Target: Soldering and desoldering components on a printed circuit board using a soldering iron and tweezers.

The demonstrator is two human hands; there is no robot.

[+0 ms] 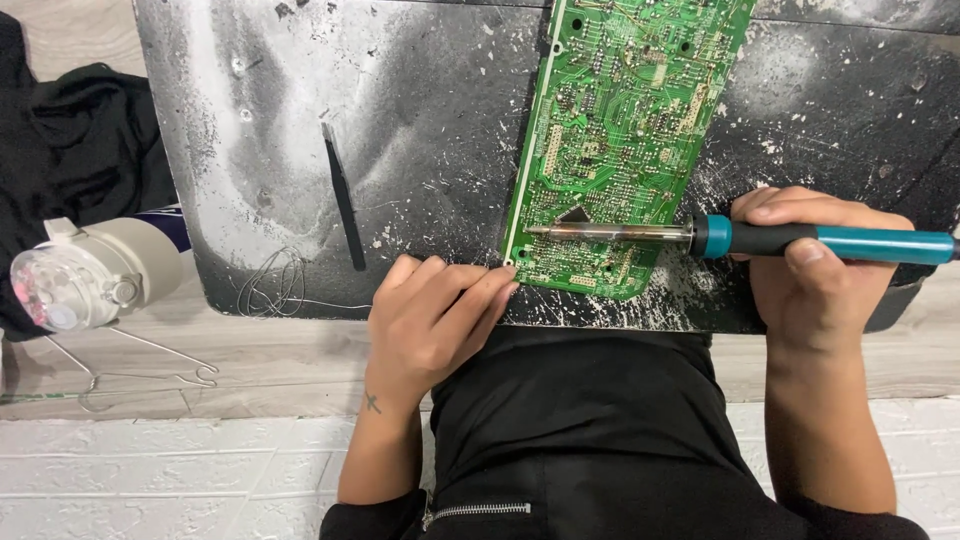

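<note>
A green circuit board [622,140] lies flat on a dark, paint-speckled work mat [420,120], and it runs from the middle of the view up toward 12 o'clock. A soldering iron [740,238] lies across the board's lower end, with its thin metal tip pointing toward 9 o'clock and sitting over the green surface. The right hand [815,270] is at 3 o'clock and is closed tight around the iron's teal and black handle. The left hand [432,318] is just below the board's lower left corner, at about 7 o'clock from the board. Its fingers are curled and its fingertips [500,285] touch the mat right by the board's edge; it holds nothing that can be seen. A thin black tool [344,198], maybe tweezers, lies on the mat toward 9 o'clock from the board. A loose loop of thin wire [275,285] rests at the mat's lower left edge. Farther out at 9 o'clock is a white device with a clear round end [85,280], and small pink bits show inside that clear part. A bent wire stand [140,365] lies below it on the pale wooden floor [290,360].
</note>
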